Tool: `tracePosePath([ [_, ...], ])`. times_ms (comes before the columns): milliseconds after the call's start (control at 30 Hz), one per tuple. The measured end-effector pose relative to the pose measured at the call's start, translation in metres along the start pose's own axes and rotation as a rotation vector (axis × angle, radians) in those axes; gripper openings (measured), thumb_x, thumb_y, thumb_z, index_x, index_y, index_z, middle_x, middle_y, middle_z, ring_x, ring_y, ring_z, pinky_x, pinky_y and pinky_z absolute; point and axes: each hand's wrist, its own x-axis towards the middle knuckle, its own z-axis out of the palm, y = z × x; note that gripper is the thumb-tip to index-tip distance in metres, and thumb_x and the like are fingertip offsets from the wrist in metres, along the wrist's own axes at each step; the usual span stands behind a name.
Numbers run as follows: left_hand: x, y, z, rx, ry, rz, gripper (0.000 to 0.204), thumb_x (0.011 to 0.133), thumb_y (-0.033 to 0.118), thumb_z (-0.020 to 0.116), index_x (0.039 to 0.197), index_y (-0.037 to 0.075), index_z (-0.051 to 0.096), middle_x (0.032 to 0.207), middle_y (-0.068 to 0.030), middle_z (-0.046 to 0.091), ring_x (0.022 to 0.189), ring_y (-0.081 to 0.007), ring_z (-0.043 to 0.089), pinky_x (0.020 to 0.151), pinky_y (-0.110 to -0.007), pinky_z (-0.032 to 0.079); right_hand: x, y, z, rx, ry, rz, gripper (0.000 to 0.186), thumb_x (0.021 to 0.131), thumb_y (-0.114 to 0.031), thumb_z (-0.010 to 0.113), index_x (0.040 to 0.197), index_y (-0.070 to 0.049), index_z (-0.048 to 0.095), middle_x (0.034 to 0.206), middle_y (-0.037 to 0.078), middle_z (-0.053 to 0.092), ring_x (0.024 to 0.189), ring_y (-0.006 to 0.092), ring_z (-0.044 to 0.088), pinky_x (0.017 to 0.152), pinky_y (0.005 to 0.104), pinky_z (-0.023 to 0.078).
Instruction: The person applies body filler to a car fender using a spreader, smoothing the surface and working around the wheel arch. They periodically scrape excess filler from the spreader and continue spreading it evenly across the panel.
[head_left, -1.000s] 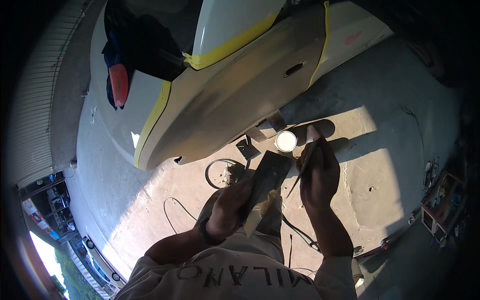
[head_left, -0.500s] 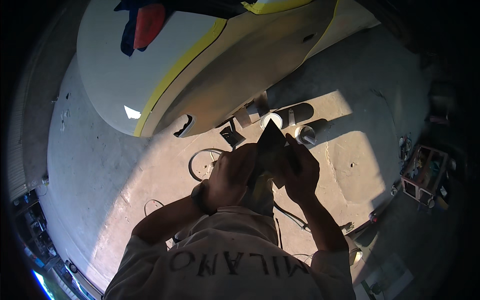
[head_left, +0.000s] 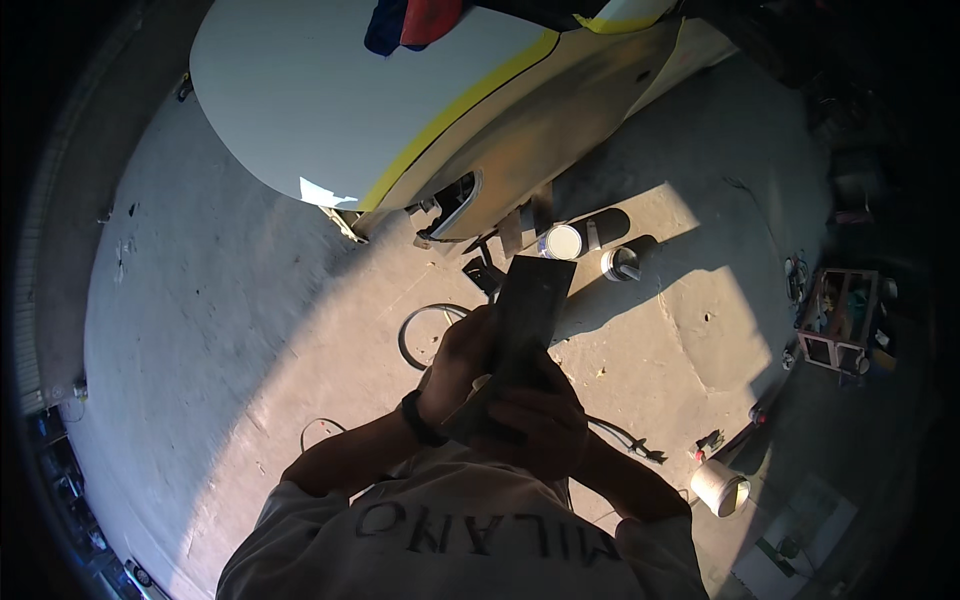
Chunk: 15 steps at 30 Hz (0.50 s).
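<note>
A dark rectangular sheet (head_left: 537,295), which looks like sandpaper, stands out from between my two hands in front of my chest. My left hand (head_left: 460,365), with a dark band on its wrist, is closed on the sheet's left side. Lower down, my right hand (head_left: 540,425) has its fingers wrapped over the sheet's near part. A small pale bit shows between the hands; I cannot make out what it is. Ahead is a white car body (head_left: 330,110) with a yellow tape line (head_left: 450,120) bordering a brownish, sanded-looking panel (head_left: 540,130).
Red-and-blue cloth (head_left: 415,22) lies on the car. On the floor stand a white-topped can (head_left: 562,242) and an open can (head_left: 621,264) with a tool in it. A hose (head_left: 405,335) curls nearby. At right are a white bucket (head_left: 720,487) and a cart (head_left: 842,318).
The sheet has turned from a pointed corner to a long flat strip. My right hand has moved down and left, closer to my left hand. The car has shifted up and right in view.
</note>
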Motion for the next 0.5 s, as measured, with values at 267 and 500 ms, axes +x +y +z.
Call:
tracePosePath([
  [267,-0.038,0.019,0.015,-0.178,0.112,-0.223,0.040,0.110,0.024,0.043,0.134,-0.005,0.056,0.120,-0.0121,0.068,0.100,-0.0193,0.067,0.088,-0.034,0.055,-0.044,0.007,-0.035,-0.099,-0.212,0.059,0.026,0.099,-0.035,0.064,0.119,-0.026,0.077,0.128,0.002,0.061,0.123,0.0235,0.056,0.117,0.0581,0.041],
  [500,-0.032,-0.004,0.033,-0.021,0.069,-0.146,0.040,0.111,0.024,0.047,0.140,-0.003,0.052,0.122,-0.0092,0.066,0.104,-0.0129,0.064,0.087,-0.030,0.052,-0.047,0.051,-0.067,0.257,0.227,0.847,0.040,0.101,-0.009,0.059,0.141,-0.002,0.059,0.123,0.011,0.068,0.110,0.0253,0.067,0.096,0.0361,0.054],
])
